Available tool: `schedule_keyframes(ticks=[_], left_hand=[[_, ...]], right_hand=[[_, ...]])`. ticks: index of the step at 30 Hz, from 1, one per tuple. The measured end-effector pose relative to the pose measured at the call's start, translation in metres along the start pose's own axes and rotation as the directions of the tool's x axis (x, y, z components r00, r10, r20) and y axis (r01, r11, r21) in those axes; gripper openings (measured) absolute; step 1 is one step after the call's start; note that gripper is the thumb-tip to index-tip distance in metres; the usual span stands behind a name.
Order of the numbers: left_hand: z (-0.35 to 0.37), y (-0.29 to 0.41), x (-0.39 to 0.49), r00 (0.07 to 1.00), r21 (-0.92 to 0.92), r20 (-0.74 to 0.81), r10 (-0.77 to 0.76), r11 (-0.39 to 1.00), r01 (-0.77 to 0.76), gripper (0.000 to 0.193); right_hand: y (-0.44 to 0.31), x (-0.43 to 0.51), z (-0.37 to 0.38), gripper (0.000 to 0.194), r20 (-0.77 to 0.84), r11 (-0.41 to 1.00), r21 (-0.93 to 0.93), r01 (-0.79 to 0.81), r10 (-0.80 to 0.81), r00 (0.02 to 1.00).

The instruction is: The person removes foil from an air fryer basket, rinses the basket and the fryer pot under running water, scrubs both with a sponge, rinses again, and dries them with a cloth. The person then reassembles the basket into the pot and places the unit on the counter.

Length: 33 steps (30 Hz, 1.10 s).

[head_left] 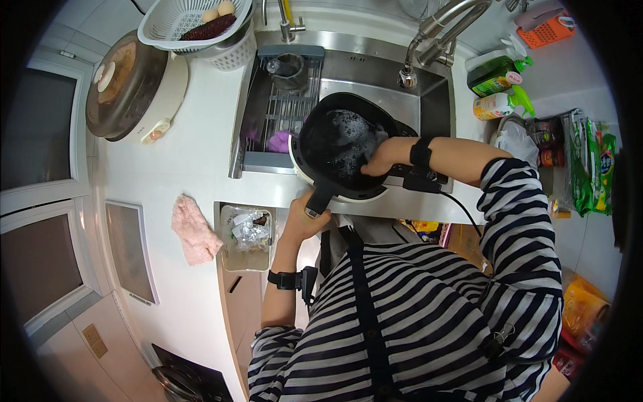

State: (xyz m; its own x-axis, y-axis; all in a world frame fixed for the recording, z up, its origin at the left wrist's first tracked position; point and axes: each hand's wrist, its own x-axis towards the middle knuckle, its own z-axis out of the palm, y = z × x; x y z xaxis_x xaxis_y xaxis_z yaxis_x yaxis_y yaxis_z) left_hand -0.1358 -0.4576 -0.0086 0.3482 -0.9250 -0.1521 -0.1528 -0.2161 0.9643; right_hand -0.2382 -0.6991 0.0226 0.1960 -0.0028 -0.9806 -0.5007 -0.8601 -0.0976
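Observation:
A black air fryer basket with a pale front panel is tilted over the front edge of the stainless steel sink. Foamy water with bubbles lies inside it. My left hand is closed around the basket's handle, below the sink edge. My right hand reaches inside the basket at its right side; the fingers are partly hidden by foam and blur, and whether they hold anything does not show. Under the basket's right side is a black slotted part, mostly covered. A purple cloth lies in the sink's left part.
A grey rack with a dark cup stands in the sink's left part. The faucet hangs over the back right. A pink cloth, an electric pan and a white colander are left; bottles stand right.

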Motion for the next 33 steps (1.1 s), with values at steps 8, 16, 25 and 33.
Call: schedule_keyframes(ticks=[8, 16, 25, 33], left_hand=[[-0.006, 0.008, 0.003, 0.996, -0.018, 0.068, -0.05, 0.999, 0.052, 0.034], [-0.007, 0.004, 0.005, 0.994, 0.01, 0.101, -0.032, 0.999, 0.031, 0.035], [-0.008, 0.005, 0.005, 0.993, 0.005, 0.087, -0.076, 0.997, 0.076, 0.035], [-0.008, 0.007, 0.003, 0.998, -0.014, 0.059, -0.027, 1.0, 0.028, 0.035]], right_hand=[[0.003, 0.04, -0.027, 0.066, -0.459, 0.971, 0.235, -0.055, 0.161, 0.874], [-0.024, 0.095, -0.064, 0.051, -0.562, 0.972, 0.034, 0.233, -0.174, 0.808], [-0.045, 0.069, -0.023, 0.041, -0.145, 0.788, -0.222, 0.575, -0.61, 0.779], [0.037, 0.1, 0.023, 0.043, -0.095, 0.937, -0.143, 0.318, -0.333, 0.938]])
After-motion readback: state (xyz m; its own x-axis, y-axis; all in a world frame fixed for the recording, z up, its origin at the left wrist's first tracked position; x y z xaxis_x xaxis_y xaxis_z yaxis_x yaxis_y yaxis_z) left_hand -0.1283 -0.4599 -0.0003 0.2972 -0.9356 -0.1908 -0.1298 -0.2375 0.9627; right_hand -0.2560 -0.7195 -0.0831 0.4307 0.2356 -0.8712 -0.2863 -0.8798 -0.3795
